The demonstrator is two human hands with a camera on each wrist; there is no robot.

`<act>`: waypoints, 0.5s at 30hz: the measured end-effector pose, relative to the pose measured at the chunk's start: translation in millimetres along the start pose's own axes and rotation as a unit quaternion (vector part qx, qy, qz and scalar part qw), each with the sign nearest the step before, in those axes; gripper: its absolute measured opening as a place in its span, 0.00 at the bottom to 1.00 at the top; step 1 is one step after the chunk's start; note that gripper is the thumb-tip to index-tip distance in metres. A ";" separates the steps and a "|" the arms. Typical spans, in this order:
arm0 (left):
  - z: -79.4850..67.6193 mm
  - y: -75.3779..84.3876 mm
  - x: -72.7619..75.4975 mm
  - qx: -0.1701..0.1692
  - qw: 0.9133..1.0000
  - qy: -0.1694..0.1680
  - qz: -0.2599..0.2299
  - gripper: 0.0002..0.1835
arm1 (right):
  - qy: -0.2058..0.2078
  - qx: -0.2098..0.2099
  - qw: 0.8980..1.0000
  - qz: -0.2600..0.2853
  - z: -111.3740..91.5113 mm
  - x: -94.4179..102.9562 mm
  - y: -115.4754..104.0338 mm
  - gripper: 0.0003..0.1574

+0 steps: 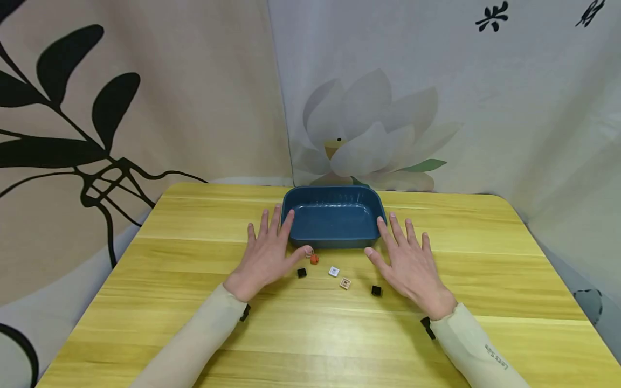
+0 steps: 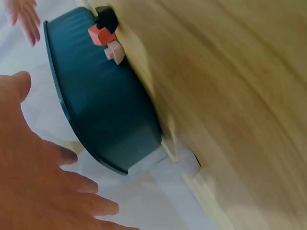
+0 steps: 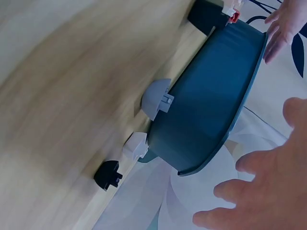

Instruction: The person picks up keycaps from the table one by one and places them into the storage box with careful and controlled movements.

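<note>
My left hand [image 1: 269,256] has its fingers spread, palm down, beside the left end of a dark blue rectangular dish [image 1: 335,220]. Mirroring it at the right end, my right hand [image 1: 409,267] also has spread fingers and holds nothing. Several small keycaps lie on the table in front of the dish. An orange keycap [image 1: 314,259] sits by the left thumb, with a pale one [image 1: 309,253] partly hidden there. Nearby are a black keycap [image 1: 302,272], a white keycap [image 1: 333,271] and a beige keycap [image 1: 345,283]. Another black keycap [image 1: 376,291] lies nearest the right hand.
The wooden table [image 1: 194,231] ends just behind the dish. Beyond that edge hangs a printed cloth [image 1: 218,97] with leaves and a flower. In the right wrist view, the dish wall [image 3: 201,105] rises behind the keycaps.
</note>
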State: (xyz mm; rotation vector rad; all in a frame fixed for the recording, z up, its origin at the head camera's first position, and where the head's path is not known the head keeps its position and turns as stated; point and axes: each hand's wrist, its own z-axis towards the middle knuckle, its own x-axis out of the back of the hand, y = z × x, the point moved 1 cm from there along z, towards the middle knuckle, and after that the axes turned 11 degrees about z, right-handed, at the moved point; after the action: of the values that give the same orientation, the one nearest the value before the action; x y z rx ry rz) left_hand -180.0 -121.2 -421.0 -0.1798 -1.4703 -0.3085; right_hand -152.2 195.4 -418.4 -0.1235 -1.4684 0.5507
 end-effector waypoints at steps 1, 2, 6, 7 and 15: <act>1.2 -1.2 0.4 0.003 1.000 -0.001 -0.005 0.53 | 0.000 0.000 1.000 0.000 0.0 -0.1 0.3 0.53; 2.4 -2.5 0.7 0.007 1.000 -0.001 -0.009 0.53 | -0.001 -0.001 1.000 0.001 0.0 -0.1 0.6 0.53; 8.8 -7.7 2.1 0.021 0.999 -0.004 -0.030 0.53 | -0.002 -0.002 1.000 0.001 0.2 -0.1 1.9 0.53; 10.6 -8.9 2.5 0.025 0.999 -0.005 -0.034 0.54 | -0.003 -0.003 1.000 0.001 0.3 0.0 2.2 0.53; 27.3 -16.3 1.5 0.047 0.996 -0.033 -0.065 0.56 | -0.006 -0.006 1.000 0.004 0.6 1.7 5.4 0.53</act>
State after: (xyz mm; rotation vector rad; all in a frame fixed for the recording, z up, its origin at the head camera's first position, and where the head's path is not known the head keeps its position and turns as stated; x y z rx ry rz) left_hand -210.9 -128.5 -418.0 -0.0196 -1.5613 -0.3400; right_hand -154.3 200.7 -419.0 -0.1351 -1.4844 0.5501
